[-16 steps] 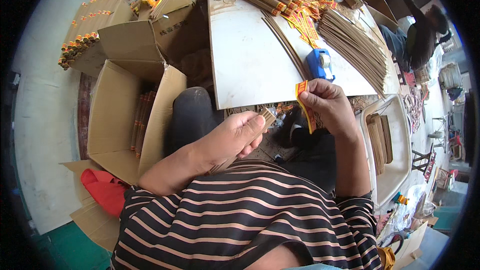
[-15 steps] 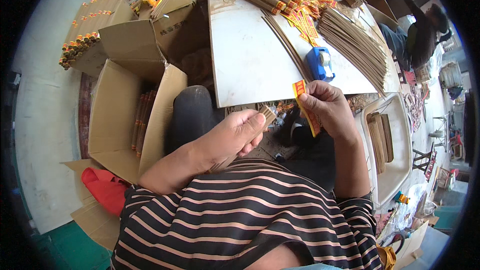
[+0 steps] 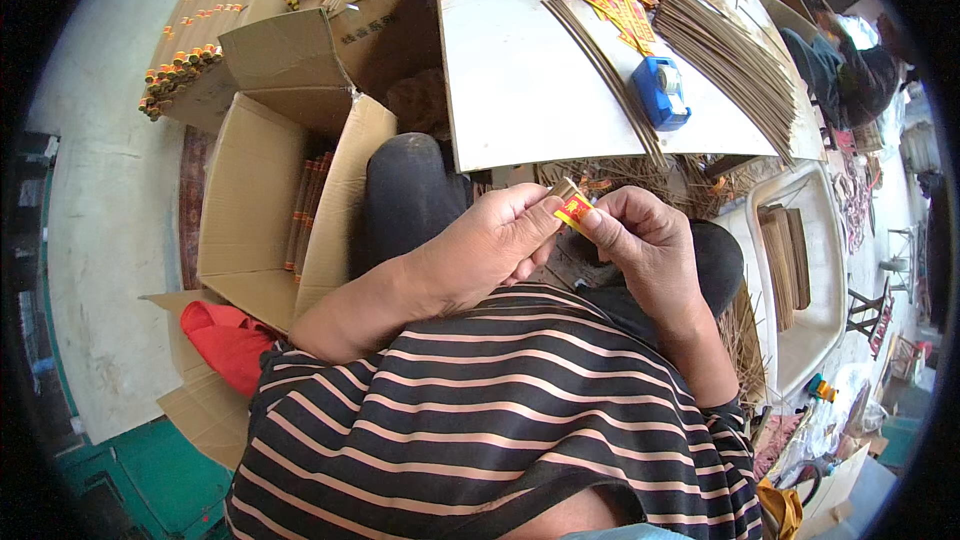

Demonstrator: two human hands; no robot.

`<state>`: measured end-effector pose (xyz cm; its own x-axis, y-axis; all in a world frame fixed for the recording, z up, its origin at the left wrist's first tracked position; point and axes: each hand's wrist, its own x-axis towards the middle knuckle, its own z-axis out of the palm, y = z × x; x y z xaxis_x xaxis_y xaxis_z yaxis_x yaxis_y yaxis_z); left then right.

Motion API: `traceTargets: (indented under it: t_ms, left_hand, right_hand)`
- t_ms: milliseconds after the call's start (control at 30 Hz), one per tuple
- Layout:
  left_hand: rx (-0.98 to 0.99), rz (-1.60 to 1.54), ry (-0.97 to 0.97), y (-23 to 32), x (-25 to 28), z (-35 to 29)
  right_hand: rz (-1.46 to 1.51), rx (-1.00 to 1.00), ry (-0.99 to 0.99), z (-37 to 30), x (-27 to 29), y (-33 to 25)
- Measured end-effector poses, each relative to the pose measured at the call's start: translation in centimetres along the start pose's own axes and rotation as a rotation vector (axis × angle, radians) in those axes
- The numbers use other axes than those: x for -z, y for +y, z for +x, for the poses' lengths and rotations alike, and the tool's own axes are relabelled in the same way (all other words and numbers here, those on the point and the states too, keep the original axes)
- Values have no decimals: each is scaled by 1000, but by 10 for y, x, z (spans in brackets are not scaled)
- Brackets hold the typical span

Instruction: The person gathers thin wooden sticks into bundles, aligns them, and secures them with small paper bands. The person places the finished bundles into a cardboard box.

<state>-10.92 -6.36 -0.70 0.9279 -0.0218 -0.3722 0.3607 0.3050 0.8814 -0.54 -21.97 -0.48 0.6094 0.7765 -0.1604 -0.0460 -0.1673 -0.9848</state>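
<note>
Label (image 3: pixel 575 211), red and yellow, at far end of stick bundle (image 3: pixel 563 188), pinched in right hand (image 3: pixel 648 238) between thumb and fingers; bundle clasped in left hand (image 3: pixel 505 232). Beyond, blue tape dispenser (image 3: pixel 661 93) on white table (image 3: pixel 520 70).

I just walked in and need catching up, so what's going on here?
A person's left hand grips a bundle of thin brown sticks near one end. The right hand pinches a red and yellow label at that end; I can't tell whether it's stuck on. On the white table ahead are loose sticks and a blue tape dispenser. To the left, an open cardboard box holds more bundles.
</note>
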Motion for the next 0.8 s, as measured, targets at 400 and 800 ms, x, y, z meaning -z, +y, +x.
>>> traceTargets:
  t_ms: [400, 800]
  left_hand:
    - [8, 71, -18, -1, 1, 0]
    - [-86, 84, -80, 2, 3, -2]
  right_hand:
    - [-80, 41, 120, 5, -11, 5]
    - [-90, -8, 86, 7, -10, -6]
